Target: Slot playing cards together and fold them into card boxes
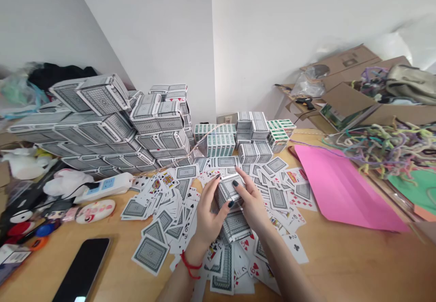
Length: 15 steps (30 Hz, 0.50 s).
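My left hand point(209, 213), with a red string at the wrist, holds the left side of a box covered in playing cards point(235, 224). From the other side, my right hand point(252, 202) grips the same box, its fingers resting over the top and far part. The box shows grey-green patterned card backs and tilts slightly; its underside is hidden. Loose playing cards point(150, 253) lie scattered beneath and around both hands, some face up, some face down.
Stacked card-covered boxes point(95, 129) rise at the left and back. Green card packs point(220, 144) stand behind. A phone point(83, 268) and a power strip point(105, 187) lie left. Pink paper point(340, 184), tangled fuzzy strands point(391, 145) and an open cardboard box point(354, 104) occupy the right.
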Each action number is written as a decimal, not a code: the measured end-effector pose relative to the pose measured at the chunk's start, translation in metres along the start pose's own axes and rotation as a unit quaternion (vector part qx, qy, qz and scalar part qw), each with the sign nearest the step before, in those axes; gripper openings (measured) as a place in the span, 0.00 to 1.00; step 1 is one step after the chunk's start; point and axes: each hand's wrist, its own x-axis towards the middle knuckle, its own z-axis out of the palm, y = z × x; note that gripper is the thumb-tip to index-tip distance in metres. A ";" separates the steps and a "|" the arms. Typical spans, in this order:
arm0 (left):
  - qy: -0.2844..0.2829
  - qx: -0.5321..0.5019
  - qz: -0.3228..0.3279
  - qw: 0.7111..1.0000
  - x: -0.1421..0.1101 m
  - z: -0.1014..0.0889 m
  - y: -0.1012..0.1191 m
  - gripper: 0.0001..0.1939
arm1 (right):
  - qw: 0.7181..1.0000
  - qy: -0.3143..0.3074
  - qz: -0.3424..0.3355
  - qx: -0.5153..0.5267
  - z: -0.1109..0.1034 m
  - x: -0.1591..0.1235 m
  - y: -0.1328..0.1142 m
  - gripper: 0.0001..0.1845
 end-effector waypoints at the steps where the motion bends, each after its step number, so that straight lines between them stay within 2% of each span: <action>1: 0.000 -0.001 0.002 1.000 0.000 0.001 0.000 0.26 | 1.000 -0.004 0.011 0.010 -0.001 0.000 0.001 0.25; 6: 0.013 0.000 0.006 1.000 0.001 0.006 0.001 0.27 | 0.998 -0.019 0.038 0.035 -0.006 0.003 0.004 0.27; 11: -0.026 0.028 -0.002 0.999 0.003 0.010 0.003 0.29 | 0.998 -0.012 0.052 0.036 -0.010 0.004 0.006 0.27; 15: -0.046 0.051 -0.005 0.998 0.009 0.010 0.009 0.29 | 0.999 0.007 0.038 0.038 -0.012 0.005 0.011 0.24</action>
